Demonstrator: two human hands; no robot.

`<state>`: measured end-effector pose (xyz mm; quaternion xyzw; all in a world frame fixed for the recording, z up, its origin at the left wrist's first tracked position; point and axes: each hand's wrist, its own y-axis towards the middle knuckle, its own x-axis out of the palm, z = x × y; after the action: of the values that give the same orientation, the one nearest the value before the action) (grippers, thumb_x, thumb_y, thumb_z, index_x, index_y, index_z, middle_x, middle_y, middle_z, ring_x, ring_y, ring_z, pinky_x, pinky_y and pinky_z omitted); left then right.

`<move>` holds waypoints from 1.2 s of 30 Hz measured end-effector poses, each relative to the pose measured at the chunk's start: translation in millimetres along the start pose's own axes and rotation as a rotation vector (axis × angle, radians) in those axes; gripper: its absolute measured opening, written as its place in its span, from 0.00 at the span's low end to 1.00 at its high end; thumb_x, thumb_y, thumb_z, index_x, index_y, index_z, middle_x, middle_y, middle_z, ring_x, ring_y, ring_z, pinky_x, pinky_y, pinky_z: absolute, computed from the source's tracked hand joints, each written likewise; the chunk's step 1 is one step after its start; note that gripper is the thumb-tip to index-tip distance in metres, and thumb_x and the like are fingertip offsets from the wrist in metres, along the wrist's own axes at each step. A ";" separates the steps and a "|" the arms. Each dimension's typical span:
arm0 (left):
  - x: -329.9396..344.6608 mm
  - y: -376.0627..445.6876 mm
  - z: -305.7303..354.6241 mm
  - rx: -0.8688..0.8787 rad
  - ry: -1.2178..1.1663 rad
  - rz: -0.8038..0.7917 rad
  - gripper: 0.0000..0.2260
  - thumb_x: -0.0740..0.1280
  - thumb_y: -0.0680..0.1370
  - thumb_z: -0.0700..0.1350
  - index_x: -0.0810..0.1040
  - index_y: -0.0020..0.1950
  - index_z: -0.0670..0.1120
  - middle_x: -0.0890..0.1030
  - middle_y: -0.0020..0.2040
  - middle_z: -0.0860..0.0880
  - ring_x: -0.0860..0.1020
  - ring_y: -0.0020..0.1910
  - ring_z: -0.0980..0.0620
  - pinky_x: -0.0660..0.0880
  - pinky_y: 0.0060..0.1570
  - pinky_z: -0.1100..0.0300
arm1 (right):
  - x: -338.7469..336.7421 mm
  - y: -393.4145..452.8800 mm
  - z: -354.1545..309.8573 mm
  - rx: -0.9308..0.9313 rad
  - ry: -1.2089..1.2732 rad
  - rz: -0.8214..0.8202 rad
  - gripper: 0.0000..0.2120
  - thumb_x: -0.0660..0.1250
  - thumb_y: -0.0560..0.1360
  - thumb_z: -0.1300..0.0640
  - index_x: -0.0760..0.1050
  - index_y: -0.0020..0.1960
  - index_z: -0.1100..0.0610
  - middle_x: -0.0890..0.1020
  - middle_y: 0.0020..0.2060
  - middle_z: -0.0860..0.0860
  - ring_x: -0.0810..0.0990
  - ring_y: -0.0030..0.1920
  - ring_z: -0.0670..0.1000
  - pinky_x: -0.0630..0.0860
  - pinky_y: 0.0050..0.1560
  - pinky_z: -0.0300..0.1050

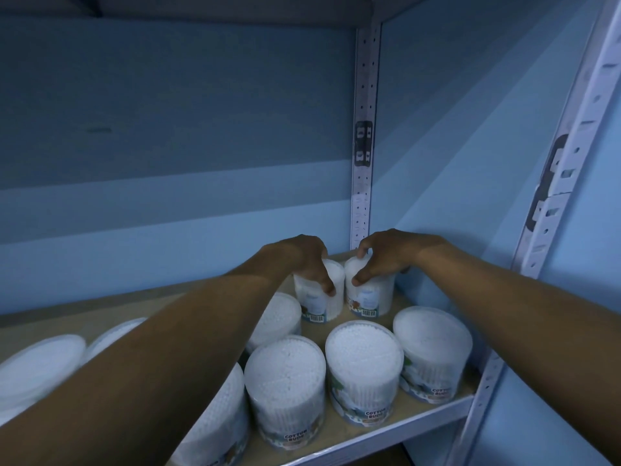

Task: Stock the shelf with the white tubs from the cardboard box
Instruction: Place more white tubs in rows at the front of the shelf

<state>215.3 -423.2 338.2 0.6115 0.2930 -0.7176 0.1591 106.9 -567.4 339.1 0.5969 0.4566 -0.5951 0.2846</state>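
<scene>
The tubs [364, 368] look like clear, glossy plastic packed with white cotton buds, each wrapped in a printed paper-like label. The shelf [386, 428] board looks like pale, matt wood. Its perforated uprights [364, 136] appear to be white-painted metal, scuffed in places.

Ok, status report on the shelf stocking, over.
Left hand gripping one tub, right hand gripping its neighbour, both at the back right corner of the shelf. Front row already stocked. Nothing blocking.
</scene>
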 end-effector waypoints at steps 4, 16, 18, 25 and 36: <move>-1.8 -2.4 4.6 -0.026 -0.023 -0.004 0.40 0.78 0.65 0.62 0.72 0.71 0.46 0.78 0.62 0.48 0.80 0.44 0.48 0.78 0.53 0.55 | 0.3 5.4 2.7 -0.027 0.044 -0.019 0.31 0.77 0.67 0.41 0.72 0.67 0.44 0.71 0.68 0.47 0.74 0.60 0.52 0.79 0.57 0.48; -1.4 3.8 7.5 -0.020 -0.028 -0.027 0.45 0.73 0.66 0.69 0.65 0.75 0.47 0.71 0.71 0.47 0.73 0.66 0.47 0.73 0.62 0.53 | -7.3 11.5 7.3 -0.060 0.019 -0.002 0.34 0.75 0.69 0.39 0.68 0.71 0.44 0.73 0.66 0.47 0.73 0.57 0.49 0.73 0.55 0.43; -4.4 7.6 6.9 0.006 -0.046 -0.093 0.47 0.74 0.65 0.67 0.62 0.78 0.50 0.68 0.74 0.50 0.70 0.71 0.47 0.71 0.67 0.51 | -9.5 12.7 5.9 -0.032 0.002 0.015 0.36 0.75 0.66 0.35 0.69 0.70 0.43 0.73 0.66 0.47 0.74 0.57 0.51 0.78 0.55 0.46; -2.1 12.8 6.7 0.048 -0.007 -0.103 0.42 0.78 0.64 0.61 0.69 0.74 0.51 0.74 0.69 0.51 0.75 0.65 0.46 0.75 0.63 0.52 | -6.7 17.5 1.9 -0.025 -0.041 -0.037 0.31 0.77 0.67 0.40 0.73 0.67 0.45 0.70 0.69 0.48 0.74 0.62 0.54 0.82 0.55 0.51; 5.3 4.7 10.0 0.020 -0.014 0.015 0.39 0.71 0.68 0.70 0.70 0.72 0.50 0.75 0.67 0.48 0.77 0.52 0.49 0.73 0.48 0.58 | -2.3 17.8 10.7 -0.066 -0.027 -0.106 0.41 0.75 0.70 0.52 0.59 0.77 0.44 0.68 0.73 0.48 0.71 0.68 0.53 0.73 0.67 0.49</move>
<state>209.2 -432.3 332.9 0.6100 0.2800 -0.7237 0.1603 118.2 -584.8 336.4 0.5541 0.5032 -0.6019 0.2783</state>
